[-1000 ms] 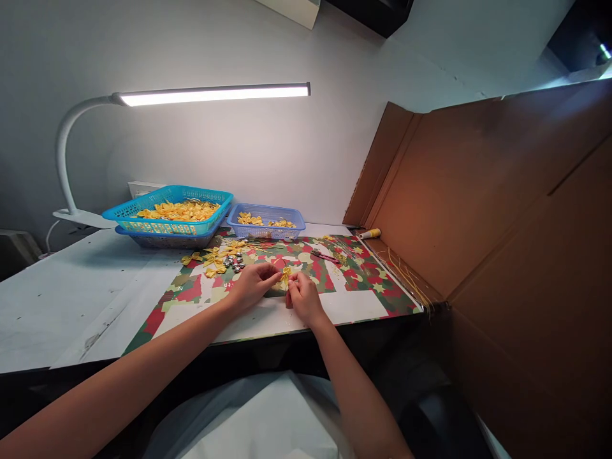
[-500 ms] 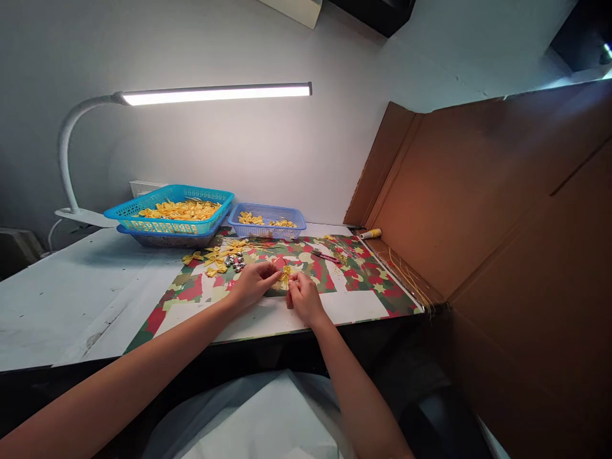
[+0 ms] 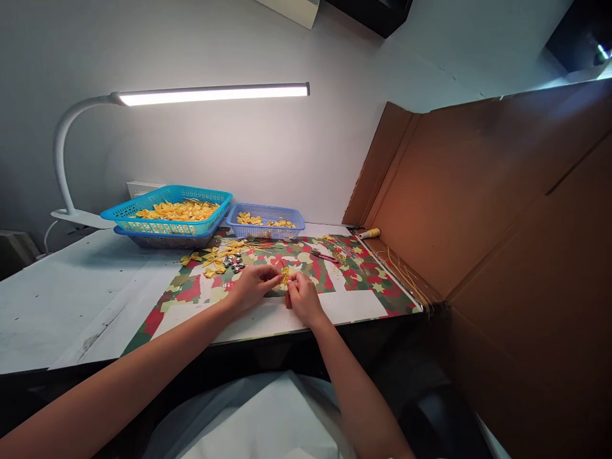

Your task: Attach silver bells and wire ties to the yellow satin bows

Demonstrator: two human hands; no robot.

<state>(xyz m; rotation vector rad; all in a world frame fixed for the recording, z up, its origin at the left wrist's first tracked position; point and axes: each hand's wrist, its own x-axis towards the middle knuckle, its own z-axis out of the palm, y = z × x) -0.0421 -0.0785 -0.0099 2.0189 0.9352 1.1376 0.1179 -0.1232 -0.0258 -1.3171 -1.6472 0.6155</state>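
Observation:
Between my hands, over the front of the patterned mat (image 3: 310, 271), is a small yellow ribbon bow (image 3: 285, 273) with a thin cord looping above it. My left hand (image 3: 255, 284) pinches the bow's left side between thumb and finger. Close on the right, my right hand (image 3: 303, 296) has its fingertips closed at the bow's lower right edge; a thin strand seems to be in them, too fine to make out fully. Several loose yellow bows (image 3: 213, 261) and a cluster of silver bells (image 3: 233, 262) lie left of my hands.
A turquoise basket (image 3: 167, 224) heaped with yellow bows rests on a blue one at the back left. Beside it stands a smaller blue basket (image 3: 266, 232). Pink-handled tweezers or snips (image 3: 325, 256) lie on the mat. A thread spool (image 3: 370, 233) and tall cardboard (image 3: 478, 191) border the right. A lamp (image 3: 215, 94) hangs above.
Both hands stay at the bow with only slight finger movement. The cord loop above the bow shows a little more clearly. The whole view has shifted slightly.

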